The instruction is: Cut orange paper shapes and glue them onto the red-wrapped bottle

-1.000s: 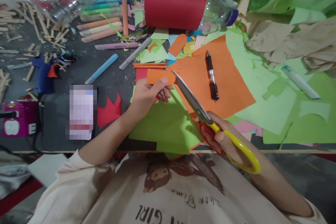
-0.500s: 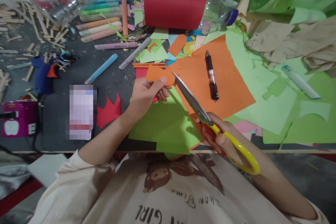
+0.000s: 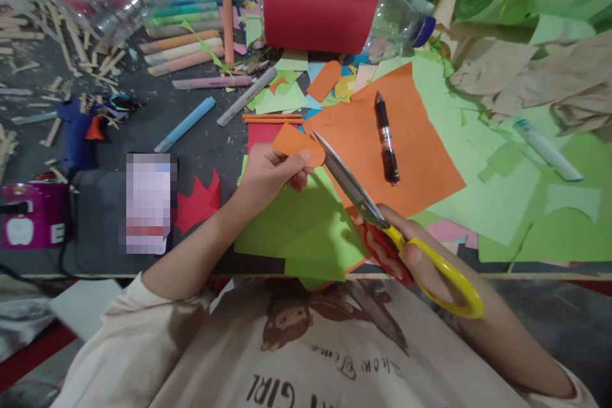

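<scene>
Between thumb and fingers, my left hand (image 3: 275, 169) pinches a small orange paper piece (image 3: 292, 140) with a rounded right end. My right hand (image 3: 399, 245) grips scissors (image 3: 358, 194) with one yellow and one red handle. Their blades point up and left, nearly together, with the tips close by the paper's upper right edge; I cannot tell whether they touch it. Under both hands lie a green sheet (image 3: 296, 223) and a larger orange sheet (image 3: 415, 140). A black pen (image 3: 386, 137) rests on the orange sheet.
A red-wrapped bottle (image 3: 320, 13) lies at the back, near several markers (image 3: 186, 44). Another rounded orange piece (image 3: 325, 81) sits before it. On the left are a blue glue gun (image 3: 76, 134), a phone (image 3: 148, 204) and a purple box (image 3: 33, 213). Crumpled brown paper (image 3: 507, 73) lies right.
The orange piece in my left hand has tilted, its rounded end now lower and slightly farther right. The scissor tips have come away from its end, and the handles have swung slightly right.
</scene>
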`<state>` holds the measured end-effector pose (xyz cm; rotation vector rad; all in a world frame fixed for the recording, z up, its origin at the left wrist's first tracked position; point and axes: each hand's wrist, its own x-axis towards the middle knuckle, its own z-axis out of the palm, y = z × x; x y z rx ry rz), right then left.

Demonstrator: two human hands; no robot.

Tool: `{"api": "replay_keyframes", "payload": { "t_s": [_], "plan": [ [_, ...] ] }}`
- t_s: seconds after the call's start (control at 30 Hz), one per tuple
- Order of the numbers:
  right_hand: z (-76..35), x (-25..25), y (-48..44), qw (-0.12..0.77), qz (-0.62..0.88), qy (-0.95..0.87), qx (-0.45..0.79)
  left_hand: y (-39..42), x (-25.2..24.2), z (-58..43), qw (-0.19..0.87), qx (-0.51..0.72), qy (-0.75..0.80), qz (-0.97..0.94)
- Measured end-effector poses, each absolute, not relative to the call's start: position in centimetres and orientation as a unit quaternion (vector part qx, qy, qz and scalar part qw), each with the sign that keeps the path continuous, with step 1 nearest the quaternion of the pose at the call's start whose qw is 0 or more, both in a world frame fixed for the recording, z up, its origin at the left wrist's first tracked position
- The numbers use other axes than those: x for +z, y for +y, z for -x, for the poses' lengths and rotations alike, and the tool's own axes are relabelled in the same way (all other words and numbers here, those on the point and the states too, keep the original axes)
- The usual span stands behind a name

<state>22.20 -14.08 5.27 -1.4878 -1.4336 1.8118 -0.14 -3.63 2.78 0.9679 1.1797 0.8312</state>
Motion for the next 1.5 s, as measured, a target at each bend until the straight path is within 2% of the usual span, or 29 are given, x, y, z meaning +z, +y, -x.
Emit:
{"api": "replay_keyframes", "payload": {
  "t_s": [0.37,0.43,0.53,0.67,0.87,1.0,1.1,1.17,1.37,1.5],
  "plan": [
    [-22.0,5.6,-13.8,0.221,0.556,-0.461,0.656,-3.5,2.7,0.4,0.638,0.368,0.518,-0.434],
    [-23.1,5.9,-13.2,0.204,0.608,-0.501,0.581,-3.5,2.5,0.5,0.63,0.377,0.52,-0.436],
    [-25.1,6.4,-11.5,0.164,0.702,-0.574,0.389,-3.3,2.2,0.5,0.615,0.381,0.526,-0.447],
    [-27.7,6.0,-8.6,0.079,0.786,-0.582,0.195,-3.0,1.8,0.6,0.612,0.406,0.519,-0.437],
    [-31.9,5.0,-6.1,0.004,0.76,-0.64,0.111,-2.5,0.9,0.6,0.624,0.441,0.514,-0.389],
    [-30.6,6.2,-5.1,0.074,0.748,-0.658,0.038,-2.6,0.6,0.5,0.604,0.46,0.528,-0.38],
    [-26.3,6.2,-3.3,0.138,0.688,-0.704,0.109,-2.8,0.6,0.4,0.583,0.486,0.507,-0.408],
    [-23.3,5.0,-1.4,0.159,0.625,-0.749,0.154,-2.8,0.7,0.5,0.571,0.495,0.488,-0.436],
    [-18.0,-1.4,5.2,0.241,0.58,-0.766,0.135,-2.8,0.9,0.9,0.541,0.478,0.488,-0.491],
    [-16.6,-2.1,7.2,0.305,0.572,-0.739,0.182,-2.7,0.7,1.0,0.542,0.484,0.492,-0.48]
  ]
}}
